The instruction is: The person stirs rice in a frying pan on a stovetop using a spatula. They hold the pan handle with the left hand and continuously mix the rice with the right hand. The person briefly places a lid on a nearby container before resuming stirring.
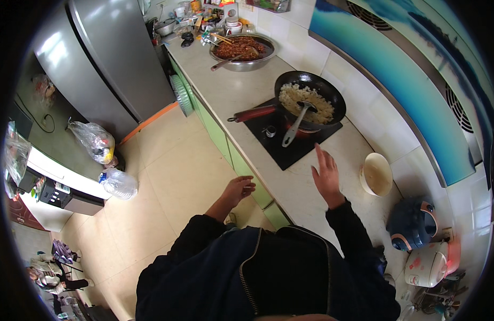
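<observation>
My left hand (239, 190) hovers by the counter's front edge, fingers loosely bent, holding nothing that I can see. Over the countertop, between a black cooktop (271, 146) and a cream bowl (376, 175), my right hand (326, 174) reaches forward with its fingers apart and nothing in it. A black frying pan (339, 96) with a red handle (255, 114) sits on the cooktop. Pale chopped food (301, 96) lies in the pan, and a spatula (297, 124) rests in it, its grey handle pointing towards me. The bowl has some pale residue inside.
Further along the counter stands a large metal basin (247, 66) of reddish-brown food, with chopsticks and a ladle. A dark blue appliance (411, 222) and a white rice cooker (427, 265) are at right. A range hood (391, 96) overhangs the wall side. A person (50, 277) sits far left.
</observation>
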A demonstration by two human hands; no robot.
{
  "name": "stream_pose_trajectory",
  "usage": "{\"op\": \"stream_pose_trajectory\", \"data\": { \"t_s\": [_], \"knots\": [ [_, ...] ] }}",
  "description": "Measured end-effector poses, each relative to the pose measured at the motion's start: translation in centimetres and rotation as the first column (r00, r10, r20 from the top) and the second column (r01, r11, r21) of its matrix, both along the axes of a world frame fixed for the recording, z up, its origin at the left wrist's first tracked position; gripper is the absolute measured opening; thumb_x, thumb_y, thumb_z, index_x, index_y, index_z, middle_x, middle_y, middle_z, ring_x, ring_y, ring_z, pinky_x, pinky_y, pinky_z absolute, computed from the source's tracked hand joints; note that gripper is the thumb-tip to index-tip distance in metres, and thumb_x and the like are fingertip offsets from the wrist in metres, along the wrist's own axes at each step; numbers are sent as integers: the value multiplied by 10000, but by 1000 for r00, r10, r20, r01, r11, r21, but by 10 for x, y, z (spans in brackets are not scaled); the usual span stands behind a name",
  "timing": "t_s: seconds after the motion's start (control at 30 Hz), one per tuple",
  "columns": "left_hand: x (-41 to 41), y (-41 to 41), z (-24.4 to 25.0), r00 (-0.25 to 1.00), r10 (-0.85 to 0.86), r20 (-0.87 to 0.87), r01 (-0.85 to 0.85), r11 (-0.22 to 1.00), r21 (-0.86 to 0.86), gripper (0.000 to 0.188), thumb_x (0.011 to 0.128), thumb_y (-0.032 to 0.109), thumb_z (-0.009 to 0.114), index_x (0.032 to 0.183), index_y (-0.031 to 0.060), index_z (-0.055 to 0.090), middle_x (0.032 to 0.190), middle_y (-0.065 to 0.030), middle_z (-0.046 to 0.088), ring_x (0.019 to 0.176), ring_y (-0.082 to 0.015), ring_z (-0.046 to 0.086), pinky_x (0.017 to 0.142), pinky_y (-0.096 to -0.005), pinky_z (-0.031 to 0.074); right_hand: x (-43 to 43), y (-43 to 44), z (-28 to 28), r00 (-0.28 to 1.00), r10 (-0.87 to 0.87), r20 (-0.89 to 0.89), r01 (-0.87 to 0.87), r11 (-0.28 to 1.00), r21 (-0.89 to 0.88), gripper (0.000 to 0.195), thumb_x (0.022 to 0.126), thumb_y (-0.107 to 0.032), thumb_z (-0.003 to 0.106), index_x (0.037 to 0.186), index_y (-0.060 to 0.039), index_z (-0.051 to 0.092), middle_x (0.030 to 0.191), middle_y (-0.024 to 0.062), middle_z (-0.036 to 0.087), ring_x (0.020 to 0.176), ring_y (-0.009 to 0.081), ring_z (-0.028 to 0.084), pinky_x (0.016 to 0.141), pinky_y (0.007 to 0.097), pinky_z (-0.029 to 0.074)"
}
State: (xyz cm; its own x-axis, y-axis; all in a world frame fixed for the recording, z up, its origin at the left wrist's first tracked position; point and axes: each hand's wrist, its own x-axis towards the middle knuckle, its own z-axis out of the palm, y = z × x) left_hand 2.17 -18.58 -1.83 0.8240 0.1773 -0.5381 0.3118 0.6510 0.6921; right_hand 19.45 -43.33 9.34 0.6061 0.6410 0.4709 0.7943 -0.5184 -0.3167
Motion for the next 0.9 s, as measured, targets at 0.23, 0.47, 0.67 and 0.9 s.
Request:
{"op": "stream_pose_trajectory", "data": {
  "t_s": [0.23,0.47,0.67,0.9],
  "knots": [
    [15,88,70,990,15,137,-34,990,134,280,900,153,493,1161,59,535,938,-61,600,826,-148,576,722,-257,464,34,120,14,949,42,312,19,982,-188,442,681,-85,662,1105,-144,549,1032,112,490,989,320,494,810,400,441],
    [38,143,89,969,-18,247,-59,952,300,346,941,336,443,1167,87,524,918,-48,598,775,-126,581,700,-246,451,81,117,47,989,-3,149,13,998,-65,232,722,-29,615,949,-69,583,897,114,531,855,309,550,700,399,466],
    [89,138,93,909,74,411,-260,871,418,477,920,379,496,1267,56,448,966,-80,576,820,-143,572,718,-267,457,94,87,75,999,-15,43,13,999,48,137,841,-55,572,968,-39,621,887,136,627,817,307,614,698,327,490],
    [128,121,104,895,-211,392,-267,450,852,510,797,274,674,1220,38,513,1008,-138,580,899,-234,589,741,-326,483,157,74,68,949,-240,204,185,948,257,129,846,-81,567,965,-64,614,876,120,623,805,316,609,687,342,492]
  ]
}}
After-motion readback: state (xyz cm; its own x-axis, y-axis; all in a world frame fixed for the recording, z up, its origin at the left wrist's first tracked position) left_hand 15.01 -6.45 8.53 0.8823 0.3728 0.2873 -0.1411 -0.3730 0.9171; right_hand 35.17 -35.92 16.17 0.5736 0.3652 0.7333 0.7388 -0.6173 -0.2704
